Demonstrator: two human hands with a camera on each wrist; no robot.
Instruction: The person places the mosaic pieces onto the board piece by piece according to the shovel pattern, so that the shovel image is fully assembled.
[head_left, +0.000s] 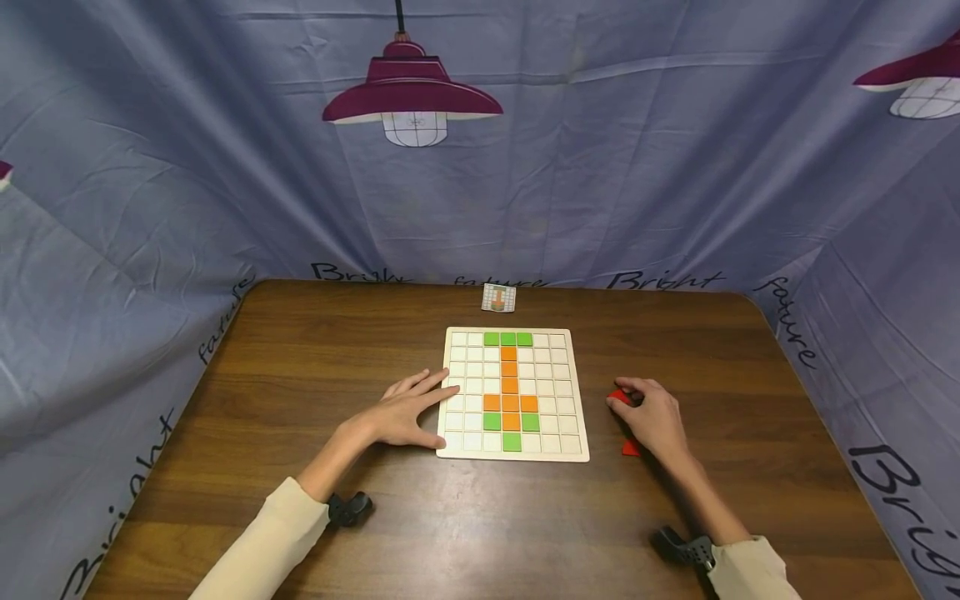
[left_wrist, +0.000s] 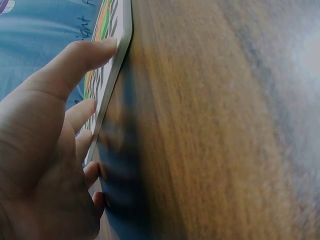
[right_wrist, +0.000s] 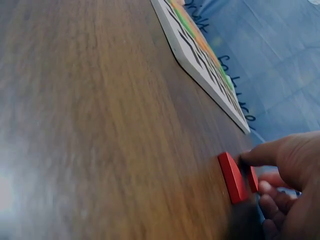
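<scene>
A white square grid board (head_left: 555, 400) lies on the table, with green tiles (head_left: 508, 339) and orange tiles (head_left: 510, 385) set in some of its cells. My left hand (head_left: 405, 412) rests at the board's left edge, fingers spread, thumb near the lower left corner. In the left wrist view, the thumb (left_wrist: 102, 52) touches the board's rim. To the right of the board, my right hand (head_left: 654, 418) pinches a red tile (head_left: 619, 397) between thumb and index finger, low at the tabletop. Another red tile (right_wrist: 232, 177) lies by that hand, partly hidden in the head view.
A small card (head_left: 498, 297) printed with a coloured grid pattern lies behind the board at the table's back edge. The brown wooden table (head_left: 315, 333) is enclosed by blue-grey curtains (head_left: 570, 167) at the back and sides. Each wrist wears a black camera strap (head_left: 350, 509).
</scene>
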